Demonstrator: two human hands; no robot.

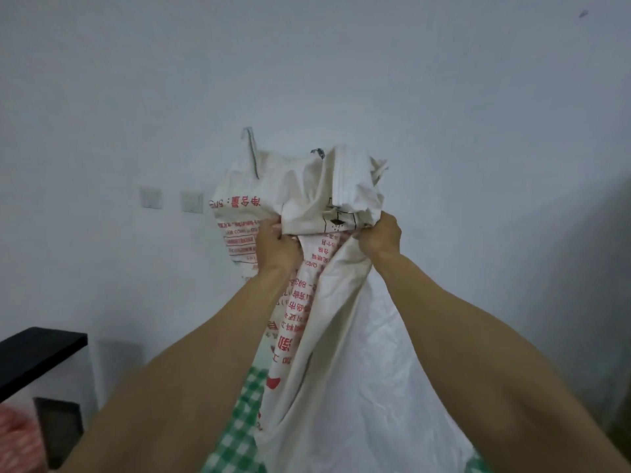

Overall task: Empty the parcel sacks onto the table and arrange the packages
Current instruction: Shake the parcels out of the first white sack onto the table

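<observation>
I hold a white woven parcel sack with red print high up in front of a pale wall. Its sewn bottom end is bunched above my fists and flops over them, while the rest hangs down towards the lower frame edge. My left hand grips a fold on the sack's left side. My right hand clutches the bunched cloth on the right. A green-and-white checked cloth shows under the sack at the bottom. No packages are visible; the sack's mouth is out of view.
A black shelf edge juts in at the lower left, with a dark box below it and something red and white in the corner. Two wall plates sit on the wall left of the sack.
</observation>
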